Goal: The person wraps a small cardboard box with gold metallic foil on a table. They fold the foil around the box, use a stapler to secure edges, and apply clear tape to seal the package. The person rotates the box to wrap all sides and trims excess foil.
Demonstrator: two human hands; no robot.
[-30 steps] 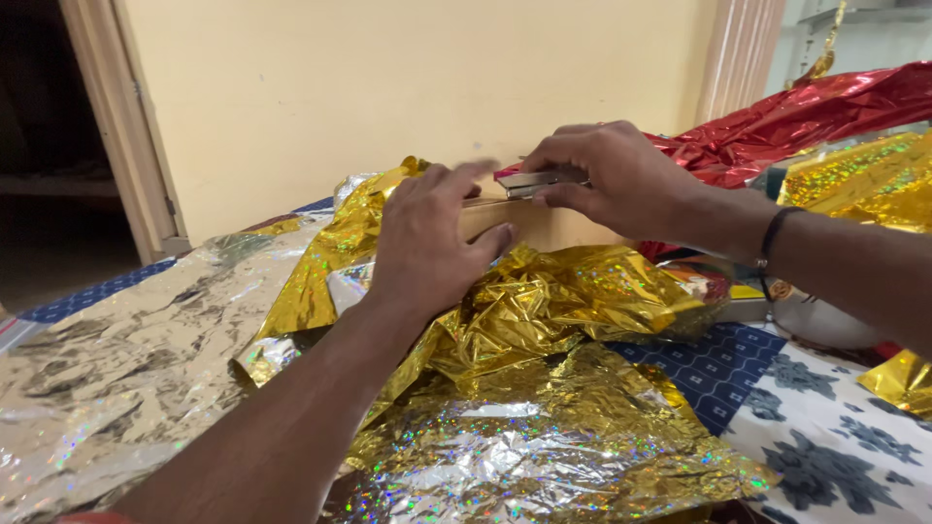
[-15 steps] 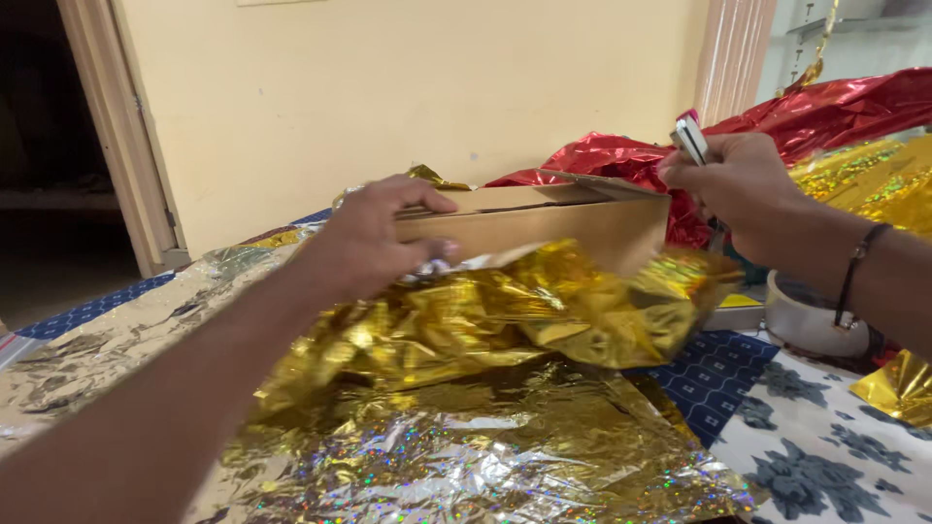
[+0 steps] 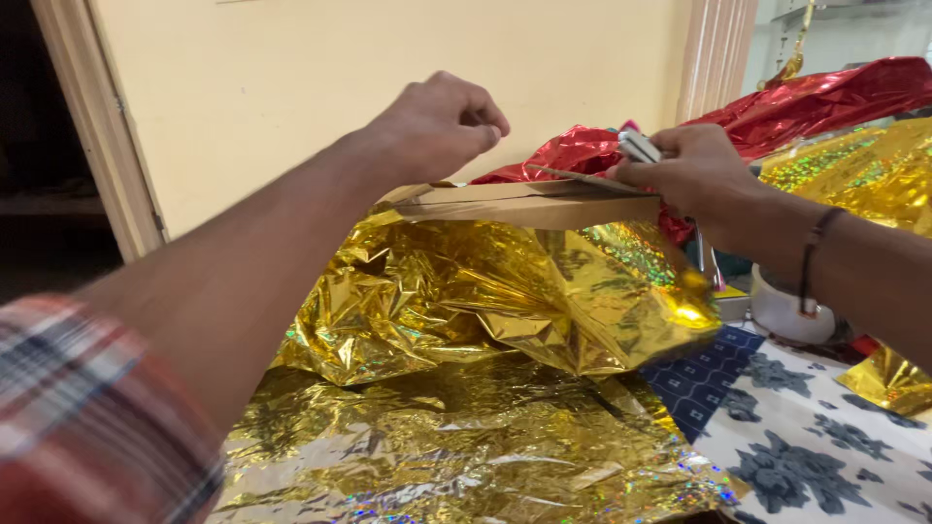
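Two hands are up over a brown box (image 3: 529, 202). The left hand (image 3: 437, 126) is above the box's left end, with the fingers curled in; I cannot tell if it holds anything, and it looks to be just above the box, not on it. The right hand (image 3: 684, 170) is at the box's right end. Its grip is closed around a small silver stapler (image 3: 639, 147), which pokes out at the top of the fist, just above the box's thin top flap. The box is lifted up and lies flat, long side to us. Gold foil (image 3: 505, 296) hangs down from under the box in a big crinkly bunch. Below it, more gold sheet (image 3: 466, 442) lies spread out flat, with shiny rainbow dots. Red foil (image 3: 806, 102) is piled behind the right hand, and more gold sparkly foil (image 3: 864, 170) sits on the far right. A white bowl (image 3: 782, 311) stands near the right wrist, partly hidden by the arm. The cloth (image 3: 806, 446) under it all is white with grey flowers, next to a blue patterned patch. The right wrist has a dark band (image 3: 811, 262). The left arm has a checked sleeve (image 3: 87, 408). A pale yellow wall (image 3: 291, 87) is behind.
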